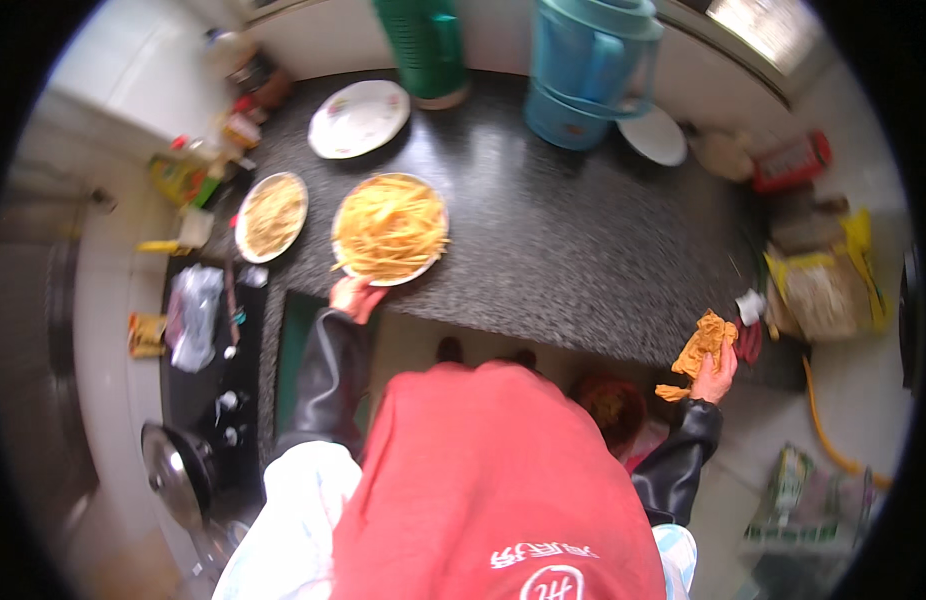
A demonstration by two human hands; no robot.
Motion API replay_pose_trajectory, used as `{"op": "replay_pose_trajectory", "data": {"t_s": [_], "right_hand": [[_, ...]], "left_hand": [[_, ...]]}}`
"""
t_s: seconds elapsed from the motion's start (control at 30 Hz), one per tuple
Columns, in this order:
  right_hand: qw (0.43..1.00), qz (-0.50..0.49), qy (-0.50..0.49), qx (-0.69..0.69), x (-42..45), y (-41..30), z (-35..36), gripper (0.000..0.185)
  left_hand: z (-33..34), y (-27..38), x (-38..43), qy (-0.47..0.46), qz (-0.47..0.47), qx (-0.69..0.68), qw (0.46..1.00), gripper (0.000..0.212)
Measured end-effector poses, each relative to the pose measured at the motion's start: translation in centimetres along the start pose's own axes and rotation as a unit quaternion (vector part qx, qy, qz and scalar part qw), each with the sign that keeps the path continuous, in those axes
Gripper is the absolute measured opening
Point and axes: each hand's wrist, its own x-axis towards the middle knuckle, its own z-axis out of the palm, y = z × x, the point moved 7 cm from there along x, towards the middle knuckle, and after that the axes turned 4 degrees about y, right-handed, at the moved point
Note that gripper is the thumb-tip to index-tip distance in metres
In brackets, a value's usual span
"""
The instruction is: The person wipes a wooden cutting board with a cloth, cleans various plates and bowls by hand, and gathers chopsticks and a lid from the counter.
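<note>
My left hand [353, 297] is at the near rim of a white plate heaped with pale yellow strips [390, 225], which look like cut potato. Whether its fingers grip the rim or only touch it is hard to tell. Far to the right, my right hand [714, 373] holds a crumpled orange cloth [704, 345] at the counter's front edge. A smaller white dish of shredded pale food [272, 216] sits left of the heaped plate. Behind them lies a white plate with a floral pattern [360, 120].
A green slatted container [425, 52] and a blue lidded jug [583, 75] stand at the back of the speckled dark counter [538, 247]. A white saucer [654, 136] lies beside the jug. On the left are a black stovetop [200, 390] and a lidded pan [176, 472]. Yellow packages [819, 289] crowd the right end.
</note>
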Motion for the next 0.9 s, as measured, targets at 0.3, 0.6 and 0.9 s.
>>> {"op": "replay_pose_trajectory", "data": {"t_s": [0.3, 0.6, 0.9], "right_hand": [[0.969, -0.196, -0.152, 0.018, -0.3, -16.5, 17.9, 0.043], [0.953, -0.253, -0.165, 0.035, -0.9, -25.7, 24.5, 0.042], [0.951, -0.28, -0.13, -0.025, -1.1, -25.5, 24.5, 0.045]], "left_hand": [[-3.5, -0.7, -5.3, 0.052, 0.058, -0.065, 0.995, 0.031], [-8.5, -1.3, -6.5, 0.091, 0.111, 0.018, 0.99, 0.03], [-4.7, 4.2, -2.2, 0.148, 0.287, 0.244, 0.914, 0.032]]}}
